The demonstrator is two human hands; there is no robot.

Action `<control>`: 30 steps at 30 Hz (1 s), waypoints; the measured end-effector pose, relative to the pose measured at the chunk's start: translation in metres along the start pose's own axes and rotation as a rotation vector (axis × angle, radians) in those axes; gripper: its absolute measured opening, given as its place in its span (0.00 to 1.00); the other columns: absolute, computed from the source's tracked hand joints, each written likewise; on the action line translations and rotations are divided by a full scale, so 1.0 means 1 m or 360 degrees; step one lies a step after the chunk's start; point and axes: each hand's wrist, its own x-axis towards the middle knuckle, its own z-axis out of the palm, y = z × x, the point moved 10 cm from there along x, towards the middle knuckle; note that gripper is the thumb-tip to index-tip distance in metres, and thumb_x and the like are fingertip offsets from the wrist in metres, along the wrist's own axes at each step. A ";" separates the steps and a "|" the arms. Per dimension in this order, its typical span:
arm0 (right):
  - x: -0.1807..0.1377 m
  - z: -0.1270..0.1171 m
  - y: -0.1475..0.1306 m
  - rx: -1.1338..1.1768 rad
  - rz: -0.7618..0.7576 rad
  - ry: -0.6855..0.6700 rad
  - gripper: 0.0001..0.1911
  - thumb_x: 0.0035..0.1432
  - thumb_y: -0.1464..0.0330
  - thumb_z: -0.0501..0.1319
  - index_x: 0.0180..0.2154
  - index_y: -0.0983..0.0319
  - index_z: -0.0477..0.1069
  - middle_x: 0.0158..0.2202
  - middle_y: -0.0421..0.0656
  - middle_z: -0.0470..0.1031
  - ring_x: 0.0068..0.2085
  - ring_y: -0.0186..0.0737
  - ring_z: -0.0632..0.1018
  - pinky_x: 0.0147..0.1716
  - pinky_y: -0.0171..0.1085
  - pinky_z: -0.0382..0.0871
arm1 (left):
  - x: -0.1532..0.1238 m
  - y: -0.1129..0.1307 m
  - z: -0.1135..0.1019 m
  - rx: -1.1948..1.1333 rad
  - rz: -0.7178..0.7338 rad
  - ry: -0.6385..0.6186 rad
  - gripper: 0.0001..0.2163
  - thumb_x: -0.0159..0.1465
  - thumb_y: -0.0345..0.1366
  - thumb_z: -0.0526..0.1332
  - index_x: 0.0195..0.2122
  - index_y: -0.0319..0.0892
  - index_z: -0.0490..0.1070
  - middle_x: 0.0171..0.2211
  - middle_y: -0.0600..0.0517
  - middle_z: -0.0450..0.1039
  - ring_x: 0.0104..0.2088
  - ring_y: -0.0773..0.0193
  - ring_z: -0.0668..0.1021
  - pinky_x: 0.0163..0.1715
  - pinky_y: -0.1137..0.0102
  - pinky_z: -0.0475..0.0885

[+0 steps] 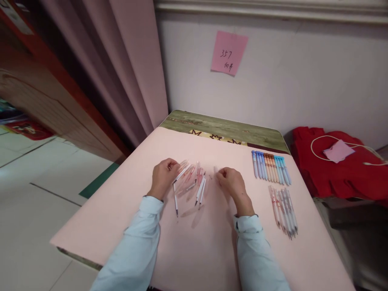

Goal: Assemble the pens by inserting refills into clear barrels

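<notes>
My left hand [163, 176] is closed at the left side of a loose heap of pen parts; whether anything is between its fingertips I cannot make out. Close by lie white pen refills [200, 190] with dark tips and clear and pinkish pen barrels [190, 174]. To the right of the heap, my right hand [233, 181] pinches a small clear pen part [215, 169], which sticks up past the fingers. One more refill [176, 200] lies apart, just below the left fingers.
A row of blue, brown and turquoise pens [270, 167] lies at the table's right. Nearer me is a group of clear pens [284, 211]. A pink cloth [200, 254] covers the table. Red fabric [318, 173] with a cable sits beyond its right edge.
</notes>
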 end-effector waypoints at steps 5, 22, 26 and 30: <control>0.002 0.004 0.008 -0.0036 0.0059 0.0004 0.08 0.54 0.61 0.64 0.30 0.58 0.77 0.33 0.42 0.80 0.34 0.39 0.76 0.29 0.35 0.58 | -0.012 0.055 0.027 0.0101 0.0371 -0.0111 0.06 0.61 0.36 0.60 0.32 0.43 0.76 0.33 0.50 0.74 0.36 0.61 0.75 0.38 0.68 0.66; 0.004 0.008 0.006 -0.0121 -0.0006 -0.0113 0.07 0.53 0.62 0.64 0.31 0.57 0.79 0.34 0.42 0.81 0.36 0.41 0.77 0.30 0.35 0.59 | -0.017 0.077 0.048 0.0328 0.0377 -0.0346 0.09 0.61 0.31 0.58 0.38 0.43 0.78 0.35 0.50 0.78 0.37 0.60 0.76 0.37 0.67 0.66; 0.006 0.006 0.007 -0.0128 -0.0005 -0.0107 0.09 0.56 0.62 0.61 0.32 0.58 0.79 0.36 0.43 0.81 0.37 0.41 0.78 0.30 0.35 0.60 | -0.031 0.057 0.016 0.0228 0.0202 -0.0234 0.05 0.60 0.33 0.60 0.33 0.44 0.76 0.31 0.52 0.76 0.33 0.61 0.75 0.34 0.69 0.65; 0.005 0.002 0.013 -0.0111 0.0068 -0.0098 0.10 0.55 0.59 0.63 0.32 0.57 0.78 0.36 0.43 0.81 0.37 0.41 0.78 0.29 0.35 0.60 | -0.049 0.039 0.000 0.0245 -0.0009 -0.0196 0.05 0.60 0.35 0.60 0.30 0.44 0.75 0.30 0.53 0.76 0.32 0.62 0.75 0.32 0.69 0.63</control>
